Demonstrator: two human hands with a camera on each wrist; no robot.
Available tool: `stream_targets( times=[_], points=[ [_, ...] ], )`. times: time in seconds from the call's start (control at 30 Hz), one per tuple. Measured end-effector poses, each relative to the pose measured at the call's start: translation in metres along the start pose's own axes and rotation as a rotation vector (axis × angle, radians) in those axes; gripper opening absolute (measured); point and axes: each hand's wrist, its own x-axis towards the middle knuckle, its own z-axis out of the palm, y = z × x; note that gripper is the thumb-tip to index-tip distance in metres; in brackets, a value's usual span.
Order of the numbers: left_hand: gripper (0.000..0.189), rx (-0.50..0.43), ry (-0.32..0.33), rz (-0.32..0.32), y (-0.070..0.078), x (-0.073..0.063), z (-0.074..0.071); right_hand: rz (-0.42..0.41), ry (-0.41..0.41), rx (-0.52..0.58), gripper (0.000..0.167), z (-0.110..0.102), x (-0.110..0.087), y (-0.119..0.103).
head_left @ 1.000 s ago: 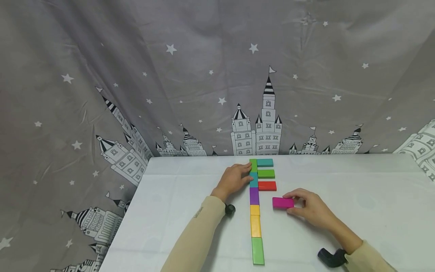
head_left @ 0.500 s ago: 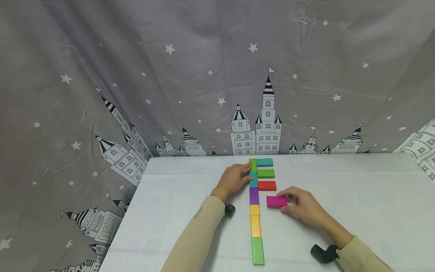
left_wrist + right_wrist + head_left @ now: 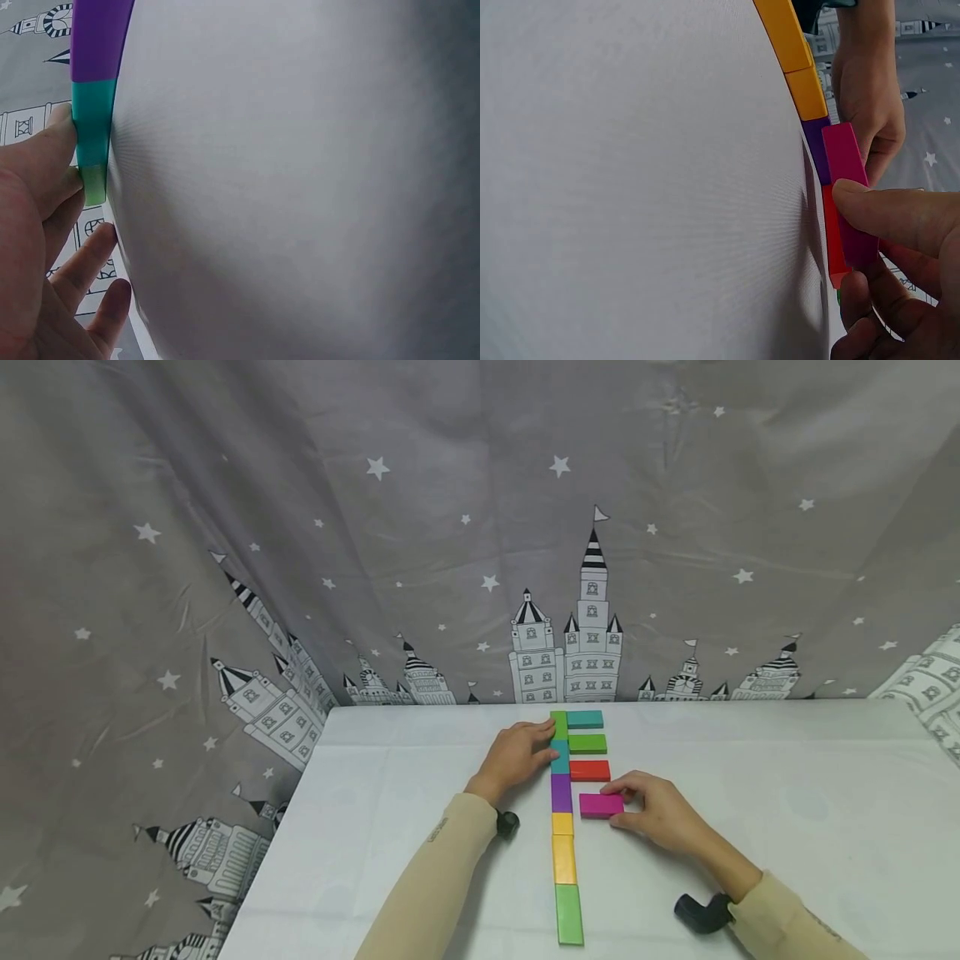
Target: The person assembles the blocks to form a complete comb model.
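A magenta rectangular block (image 3: pixel 600 806) is pinched at its right end between the thumb and fingers of my right hand (image 3: pixel 663 814). Its left end sits just right of the column, apart from it, below a red block (image 3: pixel 589 771). On the column's far left side, my left hand (image 3: pixel 513 756) touches the light green block (image 3: pixel 558 724) and the teal block (image 3: pixel 559 758). In the left wrist view, its thumb and fingertips rest along their edge. Below them the column continues with a purple block (image 3: pixel 561 793), two yellow-orange blocks (image 3: pixel 564 858) and a light green block (image 3: pixel 569 914).
Right of the column's far end lie a teal block (image 3: pixel 585 719) and a green block (image 3: pixel 587 743), roughly parallel to the red one. All rest on a white-covered table (image 3: pixel 405 777). A grey curtain (image 3: pixel 450 552) with castles and stars hangs behind.
My right hand has moved left with the magenta block, bringing it closer to the column. My left hand has stayed at the column's far end.
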Motion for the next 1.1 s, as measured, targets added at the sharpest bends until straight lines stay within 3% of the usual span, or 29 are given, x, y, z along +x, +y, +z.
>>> stream_targets(
  times=[0.3, 0.8, 1.1],
  points=[
    [0.055, 0.010, -0.001, 0.012, -0.001, -0.001, 0.000, 0.036, -0.026, -0.025, 0.035, 0.005, 0.002, -0.004],
    [0.055, -0.012, -0.012, 0.003, 0.000, -0.005, -0.002, 0.028, -0.021, -0.019, 0.033, 0.013, 0.002, -0.010],
    [0.055, -0.009, -0.018, 0.006, 0.000, -0.008, -0.001, 0.079, -0.026, -0.026, 0.035, 0.016, 0.000, -0.012]
  ],
)
